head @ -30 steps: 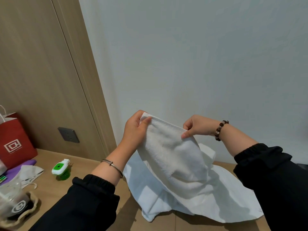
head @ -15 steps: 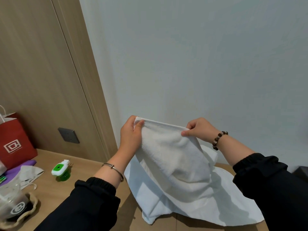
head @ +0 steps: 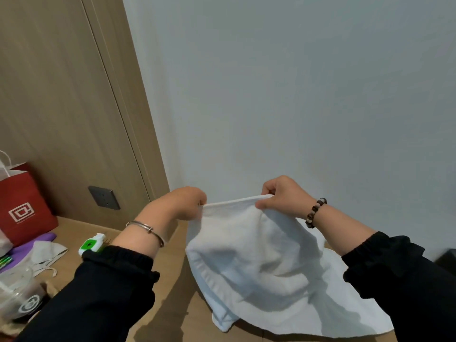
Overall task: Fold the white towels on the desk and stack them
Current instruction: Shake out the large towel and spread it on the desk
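A wooden desk [head: 74, 230] meets a wood-panelled wall and a white wall. At far left stands a red paper bag [head: 22, 206], with a green-and-white plug-in device [head: 90, 244] to its right. My left hand [head: 185, 203] pinches one end of the white towel [head: 246, 255] by its top hem, fingers curled. My right hand [head: 281, 196] pinches the other end. The hem is taut between them, and the towel's lower part lies bunched on the desk.

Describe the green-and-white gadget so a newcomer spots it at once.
Start at the wood-panelled wall on the left and find its grey socket. Just below, on the desk, the gadget peeks out beyond the left sleeve. Its bright green face sets it apart from the red bag and pale pouch nearby.
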A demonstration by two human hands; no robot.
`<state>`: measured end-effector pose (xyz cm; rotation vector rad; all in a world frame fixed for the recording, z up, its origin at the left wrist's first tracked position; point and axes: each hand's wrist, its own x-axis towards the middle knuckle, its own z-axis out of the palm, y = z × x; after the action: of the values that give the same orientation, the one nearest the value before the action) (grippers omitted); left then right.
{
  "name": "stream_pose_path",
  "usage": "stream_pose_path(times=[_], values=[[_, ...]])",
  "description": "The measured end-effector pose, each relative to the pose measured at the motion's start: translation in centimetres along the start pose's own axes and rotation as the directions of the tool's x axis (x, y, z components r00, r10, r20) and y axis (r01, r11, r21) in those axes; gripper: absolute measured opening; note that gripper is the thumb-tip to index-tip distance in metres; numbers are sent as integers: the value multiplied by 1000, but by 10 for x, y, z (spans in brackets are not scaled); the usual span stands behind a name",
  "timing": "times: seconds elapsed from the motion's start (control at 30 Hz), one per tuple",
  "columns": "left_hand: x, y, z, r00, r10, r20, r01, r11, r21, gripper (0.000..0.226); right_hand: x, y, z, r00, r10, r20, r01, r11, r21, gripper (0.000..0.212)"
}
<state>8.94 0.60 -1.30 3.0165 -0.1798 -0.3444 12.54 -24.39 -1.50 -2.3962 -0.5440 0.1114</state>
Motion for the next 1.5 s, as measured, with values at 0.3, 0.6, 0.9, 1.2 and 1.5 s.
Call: stream_pose_path(times=[0.3, 0.6, 0.9, 1.2, 1.5], values=[[8, 52, -1, 974, 220, -50, -224, 926, -305, 19, -6, -16, 7, 993, -110, 42, 107, 991, 75, 20], [-3, 51, 11, 939, 213, -270, -282, 926, -252, 20, -16, 24, -11, 993, -9, 119, -27, 956, 294, 24], [-16, 48, 12, 913, 246, -325, -330, 915, -232, 20, -16, 35, 22, 877, -117, 466, -165, 837, 521, 39], [-19, 42, 16, 921, 210, -327, -297, 924, -241, 19, -17, 51, 26, 855, 30, 518, -254, 895, 367, 16], [-18, 46, 15, 921, 210, -329, -294, 927, -231, 19, -23, 51, 26, 778, -173, 604, -239, 807, 539, 41]])
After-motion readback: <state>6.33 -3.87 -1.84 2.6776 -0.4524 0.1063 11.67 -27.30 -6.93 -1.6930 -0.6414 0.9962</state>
